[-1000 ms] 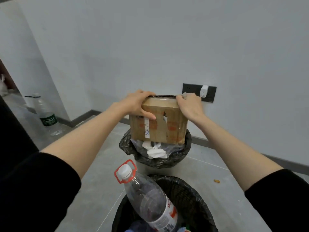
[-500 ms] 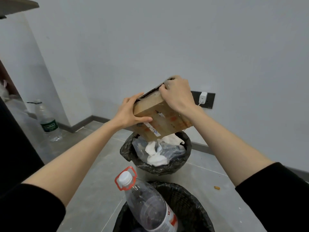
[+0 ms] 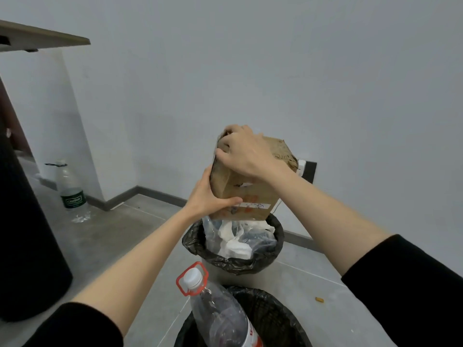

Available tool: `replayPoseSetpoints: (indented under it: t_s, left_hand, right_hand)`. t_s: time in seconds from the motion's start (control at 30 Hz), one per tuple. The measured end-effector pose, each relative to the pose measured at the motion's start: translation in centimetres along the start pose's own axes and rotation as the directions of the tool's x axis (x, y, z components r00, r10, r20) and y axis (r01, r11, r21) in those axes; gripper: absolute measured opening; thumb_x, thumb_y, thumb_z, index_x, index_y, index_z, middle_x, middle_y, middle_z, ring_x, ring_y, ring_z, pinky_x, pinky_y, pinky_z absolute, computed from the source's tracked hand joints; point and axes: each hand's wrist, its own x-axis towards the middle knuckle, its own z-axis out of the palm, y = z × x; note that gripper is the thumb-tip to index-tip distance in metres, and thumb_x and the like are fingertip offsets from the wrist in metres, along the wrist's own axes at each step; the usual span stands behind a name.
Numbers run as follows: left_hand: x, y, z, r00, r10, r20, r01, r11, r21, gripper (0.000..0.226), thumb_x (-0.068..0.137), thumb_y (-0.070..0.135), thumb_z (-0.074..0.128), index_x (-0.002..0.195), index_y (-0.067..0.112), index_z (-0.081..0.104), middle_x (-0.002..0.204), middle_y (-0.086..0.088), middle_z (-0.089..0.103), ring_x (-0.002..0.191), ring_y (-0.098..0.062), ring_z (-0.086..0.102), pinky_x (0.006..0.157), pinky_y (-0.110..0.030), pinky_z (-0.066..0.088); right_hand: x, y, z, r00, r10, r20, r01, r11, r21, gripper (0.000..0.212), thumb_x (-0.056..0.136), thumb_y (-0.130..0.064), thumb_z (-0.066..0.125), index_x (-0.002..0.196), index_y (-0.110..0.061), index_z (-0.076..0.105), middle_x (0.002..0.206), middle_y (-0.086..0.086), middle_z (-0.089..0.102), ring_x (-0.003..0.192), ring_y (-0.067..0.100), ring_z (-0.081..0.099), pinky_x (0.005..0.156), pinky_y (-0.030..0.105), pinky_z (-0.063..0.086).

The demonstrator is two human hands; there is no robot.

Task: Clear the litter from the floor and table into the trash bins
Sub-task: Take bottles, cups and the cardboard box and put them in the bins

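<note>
A brown cardboard box is tipped steeply, its lower end over the far trash bin, which has a black liner. My left hand grips the box's lower left side. My right hand grips its raised top end. White paper and clear plastic fill the far bin and reach the box's lower edge. A near bin, also black-lined, holds a large clear bottle with a white cap and red handle ring.
A clear water bottle with a green label stands on the grey floor at the left wall. A dark rounded object fills the left edge under a tabletop. A small orange scrap lies on the floor at right. A wall socket sits behind the box.
The box has swung from level to steeply tipped over the far bin. My right hand rose with its top end. More white paper and plastic now sit in the bin.
</note>
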Motion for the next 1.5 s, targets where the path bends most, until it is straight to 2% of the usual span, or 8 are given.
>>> replayPoseSetpoints:
  t_s: [0.13,0.27,0.5,0.6,0.73,0.93,1.27,1.5]
  left_hand:
    - [-2.2,-2.7,2.5,0.988,-0.129,0.086,0.133,0.99,-0.049,0.108,0.058,0.033,0.089,0.14,0.024,0.019,0.133,0.005,0.041,0.119,-0.011,0.044,0.092,-0.025,0.041]
    - [-2.4,-4.5,3.5,0.969,-0.215,0.122,0.222,0.974,-0.051,0.106,0.058,0.036,0.089,0.138,0.026,0.021,0.133,0.005,0.044,0.116,-0.011,0.045,0.09,-0.026,0.041]
    - [-2.6,-6.9,5.2,0.941,-0.269,0.205,0.242,0.959,0.147,0.109,0.059,0.044,0.086,0.144,0.022,0.022,0.137,0.003,0.046,0.126,-0.016,0.046,0.097,-0.026,0.04]
    - [-3.2,-9.0,5.1,0.909,-0.333,0.253,0.228,0.902,0.367,0.105,0.066,0.045,0.081,0.145,0.015,0.018,0.14,-0.003,0.044,0.129,-0.021,0.043,0.105,-0.033,0.039]
    - [-4.0,-10.6,5.0,0.871,-0.453,0.189,0.251,0.742,0.622,0.11,0.078,0.053,0.067,0.15,0.008,-0.002,0.159,-0.009,-0.003,0.146,-0.028,-0.008,0.118,-0.043,-0.001]
    - [-4.5,-11.4,4.8,0.85,-0.49,0.191,0.367,0.813,0.452,0.109,0.083,0.023,0.068,0.147,0.003,-0.017,0.155,-0.009,-0.027,0.145,-0.023,-0.017,0.119,-0.033,0.004]
    - [-5.3,-8.9,3.5,0.835,-0.504,0.221,0.37,0.812,0.452,0.096,0.088,0.025,0.063,0.15,0.005,-0.008,0.158,-0.009,-0.014,0.147,-0.023,-0.007,0.118,-0.034,0.008]
    - [-5.5,-3.1,-0.3,0.9,-0.383,0.208,0.321,0.905,0.279,0.062,0.092,0.011,0.052,0.148,0.011,0.024,0.148,-0.006,0.037,0.135,-0.021,0.037,0.106,-0.026,0.032]
  right_hand:
    - [-1.7,1.3,3.2,0.975,0.014,0.222,-0.064,0.973,0.22,0.032,0.089,-0.055,0.043,0.081,-0.026,0.055,0.093,-0.008,0.058,0.087,0.019,0.054,0.085,0.047,0.046]
    - [-4.0,4.5,4.4,0.952,0.044,0.302,-0.136,0.947,0.29,0.048,0.089,-0.058,0.05,0.129,-0.033,0.044,0.119,-0.004,0.056,0.102,0.018,0.052,0.079,0.03,0.038]
    - [-6.0,7.1,10.0,0.928,0.074,0.366,-0.147,0.973,0.177,0.071,0.088,-0.07,0.037,0.149,-0.038,0.02,0.154,0.002,0.029,0.141,0.024,0.029,0.115,0.044,0.025]
    - [-4.9,6.6,11.3,0.924,0.064,0.376,-0.12,0.985,0.127,0.072,0.087,-0.072,0.032,0.149,-0.038,0.017,0.155,-0.003,0.026,0.141,0.023,0.026,0.113,0.055,0.024]
    - [-3.6,6.9,12.7,0.907,0.081,0.414,-0.147,0.98,0.131,0.074,0.086,-0.074,0.029,0.149,-0.038,0.018,0.154,-0.005,0.028,0.14,0.023,0.027,0.11,0.056,0.025]
    - [-4.4,6.2,15.3,0.879,0.123,0.46,-0.187,0.978,0.095,0.071,0.09,-0.07,0.028,0.151,-0.039,0.009,0.161,-0.004,0.007,0.148,0.025,0.007,0.116,0.06,0.007]
    - [-6.0,5.5,14.0,0.916,0.184,0.356,-0.23,0.969,0.091,0.068,0.093,-0.063,0.033,0.152,-0.032,0.015,0.16,-0.004,0.017,0.144,0.028,0.014,0.116,0.052,0.018]
    - [-7.7,3.9,10.8,0.965,0.236,0.114,-0.248,0.963,0.105,0.067,0.094,-0.043,0.048,0.151,-0.021,0.021,0.153,0.003,0.033,0.139,0.026,0.031,0.114,0.05,0.026]
